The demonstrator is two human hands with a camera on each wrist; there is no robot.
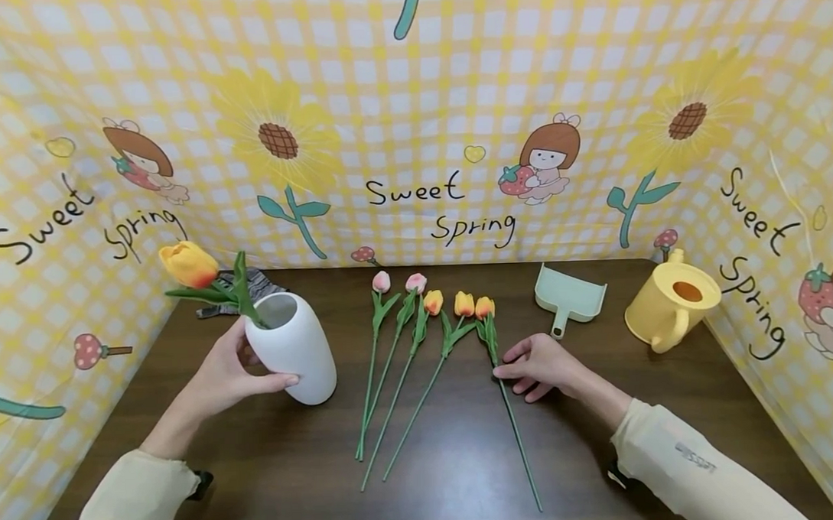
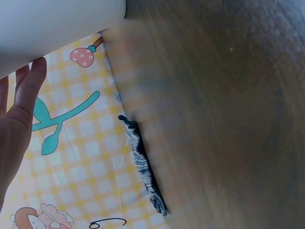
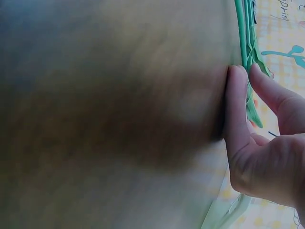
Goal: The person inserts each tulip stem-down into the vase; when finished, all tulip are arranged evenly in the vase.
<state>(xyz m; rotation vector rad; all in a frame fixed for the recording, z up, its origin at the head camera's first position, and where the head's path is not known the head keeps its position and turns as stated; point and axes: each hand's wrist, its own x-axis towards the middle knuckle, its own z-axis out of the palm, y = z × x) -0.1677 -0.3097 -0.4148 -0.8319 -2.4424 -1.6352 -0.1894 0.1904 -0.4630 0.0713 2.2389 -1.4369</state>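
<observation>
My left hand (image 1: 221,374) grips a white vase (image 1: 301,360) around its side, thumb across the front and fingers behind. One yellow-orange tulip (image 1: 191,265) stands in the vase mouth and leans left; its lower stem is hidden inside. In the left wrist view only part of the vase (image 2: 52,28) shows, with fingers under its edge. With thumb and index finger, my right hand (image 1: 543,366) pinches the green stem of the rightmost yellow-orange tulip (image 1: 485,308), just below its leaves. The right wrist view shows the fingertips at a green stem (image 3: 241,33).
Two pink tulips (image 1: 416,282) and two yellow-orange tulips (image 1: 433,302) lie on the dark table (image 1: 258,472) between the hands. A pale green dustpan (image 1: 569,294) and a yellow watering can (image 1: 656,313) stand at right. Behind the vase lies a grey-black cloth (image 1: 259,282).
</observation>
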